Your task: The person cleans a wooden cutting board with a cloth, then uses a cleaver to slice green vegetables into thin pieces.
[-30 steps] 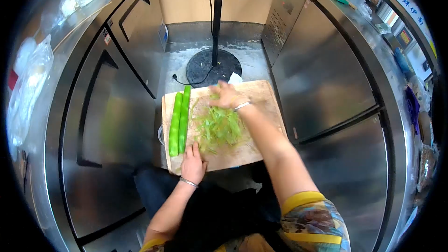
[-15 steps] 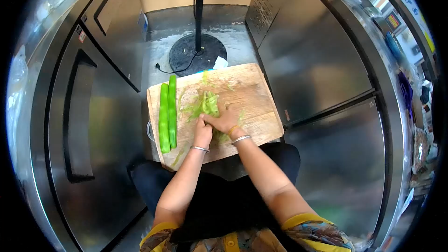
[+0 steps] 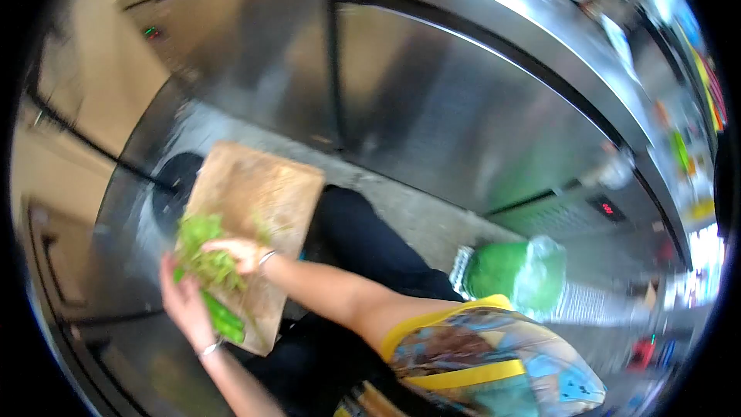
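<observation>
Across the left-hand edge of a rectangular, pale brown wooden cutting board (image 3: 258,193), as the head view shows it, lies a loose heap of thin, light green vegetable shreds (image 3: 202,247). The right hand (image 3: 238,253) reaches over the board from the right, forearm nearly level in the view, its fingers stretched leftward and touching the heap; whether they pinch any shreds cannot be told through the blur. The left hand (image 3: 185,305) comes up from below at a slant, open, its fingers extended and pointing upward beside the board's edge, next to the heap. Just beside its palm, on the board's lower part, lies a smooth, bright green, elongated vegetable (image 3: 224,320). Each wrist wears a thin silver-coloured bracelet (image 3: 266,256). A leg in dark trousers (image 3: 370,235) extends to the right of the board, and a round black stand base (image 3: 181,177) shows past its upper left side. Well apart, at the right, a green container with clear plastic (image 3: 502,270) stands near the brushed steel cabinets (image 3: 432,85).
</observation>
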A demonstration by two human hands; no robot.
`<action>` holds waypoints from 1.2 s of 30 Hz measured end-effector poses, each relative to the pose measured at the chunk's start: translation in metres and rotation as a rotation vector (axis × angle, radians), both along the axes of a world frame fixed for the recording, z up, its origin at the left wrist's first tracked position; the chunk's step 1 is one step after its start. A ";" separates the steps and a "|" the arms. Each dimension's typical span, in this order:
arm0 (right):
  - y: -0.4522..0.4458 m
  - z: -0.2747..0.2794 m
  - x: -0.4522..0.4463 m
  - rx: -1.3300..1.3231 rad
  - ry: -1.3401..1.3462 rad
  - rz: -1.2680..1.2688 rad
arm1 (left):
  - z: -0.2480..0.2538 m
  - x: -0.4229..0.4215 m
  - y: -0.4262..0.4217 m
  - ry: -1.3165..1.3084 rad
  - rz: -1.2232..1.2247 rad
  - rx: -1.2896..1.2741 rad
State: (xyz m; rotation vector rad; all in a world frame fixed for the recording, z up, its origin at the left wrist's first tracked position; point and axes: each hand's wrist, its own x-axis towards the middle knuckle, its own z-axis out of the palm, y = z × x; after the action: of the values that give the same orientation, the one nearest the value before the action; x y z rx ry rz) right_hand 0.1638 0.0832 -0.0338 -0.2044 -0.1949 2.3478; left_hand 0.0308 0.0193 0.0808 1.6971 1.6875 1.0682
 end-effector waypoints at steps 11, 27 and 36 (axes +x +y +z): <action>-0.048 0.088 0.173 0.144 -0.038 -0.344 | -0.053 -0.061 -0.045 -0.503 0.029 -0.199; -0.595 0.131 0.487 -0.294 -1.081 -1.144 | -0.082 -0.040 0.002 -0.681 -0.019 -0.321; -0.576 -0.090 0.468 -0.758 -2.217 0.224 | -0.079 -0.031 -0.028 -0.631 0.020 -0.380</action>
State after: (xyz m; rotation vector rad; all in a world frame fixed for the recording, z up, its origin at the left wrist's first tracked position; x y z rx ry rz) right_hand 0.6317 -0.4932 -0.1234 -2.9889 -0.2957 1.0822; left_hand -0.0001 -0.0084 0.0020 0.9692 1.3766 1.0616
